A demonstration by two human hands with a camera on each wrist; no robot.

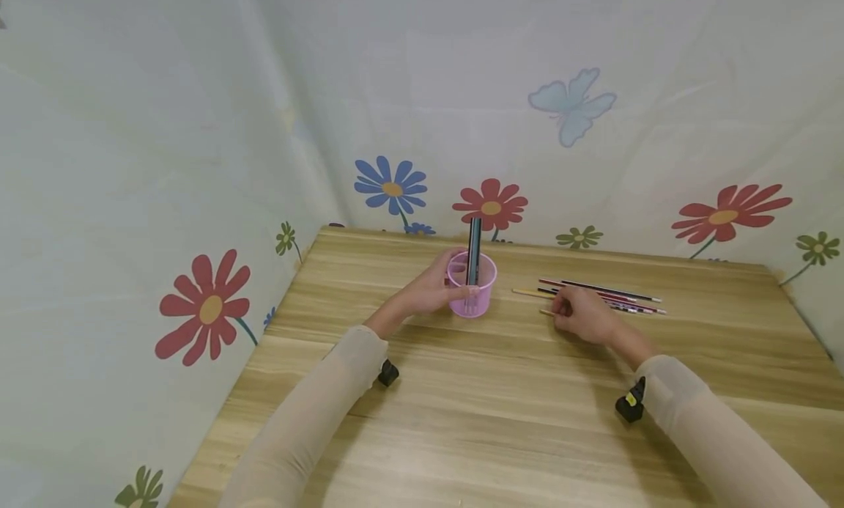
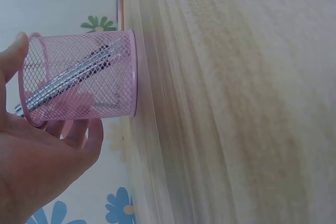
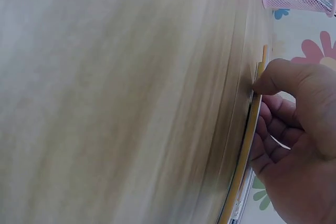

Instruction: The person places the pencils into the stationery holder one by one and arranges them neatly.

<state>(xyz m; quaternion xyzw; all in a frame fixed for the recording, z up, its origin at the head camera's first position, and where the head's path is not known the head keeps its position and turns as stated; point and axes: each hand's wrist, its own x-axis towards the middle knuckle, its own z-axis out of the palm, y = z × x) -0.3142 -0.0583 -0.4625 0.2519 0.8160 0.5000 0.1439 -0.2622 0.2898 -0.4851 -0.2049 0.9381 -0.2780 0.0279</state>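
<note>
A pink mesh pencil cup stands upright on the wooden table. My left hand grips it from the left side, thumb and fingers spread around the wall near the rim. Inside, several dark and silvery-blue pencils lean together and stick out above the rim; the mesh shows them in the left wrist view. To the right, my right hand is low at the tabletop, pinching a yellow pencil between thumb and fingers. One end of that pencil pokes out left of the fingertips in the head view.
Several loose pencils, red, black and patterned, lie roughly side by side behind and right of my right hand. A flower-printed curtain hangs along the table's back and left edges. Small black wrist cameras sit under both sleeves.
</note>
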